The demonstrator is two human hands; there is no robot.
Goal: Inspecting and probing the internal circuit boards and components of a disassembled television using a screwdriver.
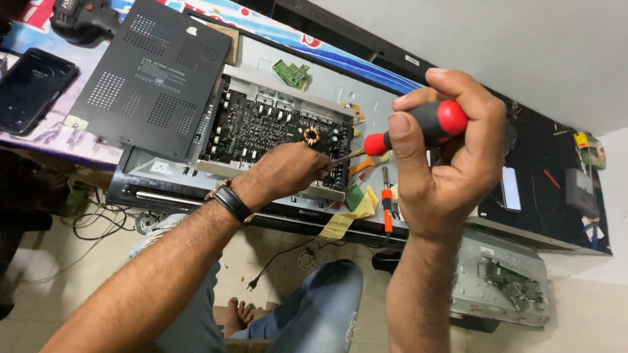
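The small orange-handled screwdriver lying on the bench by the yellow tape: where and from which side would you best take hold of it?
Grip the orange-handled screwdriver by its orange handle, coming from above with fingers either side. It lies flat, handle toward the bench's near edge, thin metal shaft pointing away. The right hand, holding a red-and-black screwdriver, is nearest.

Wall [523, 46]: plain, pale grey-white, evenly lit with no hard shadows. Floor [275, 261]: light-coloured tiles, scuffed and dusty. A black cable with a plug [252, 285] lies on the tiles; further loose black cables [98, 225] coil at the left below the desk [39, 134] edge. The desk is covered by a printed, coloured sheet and runs along the wall.
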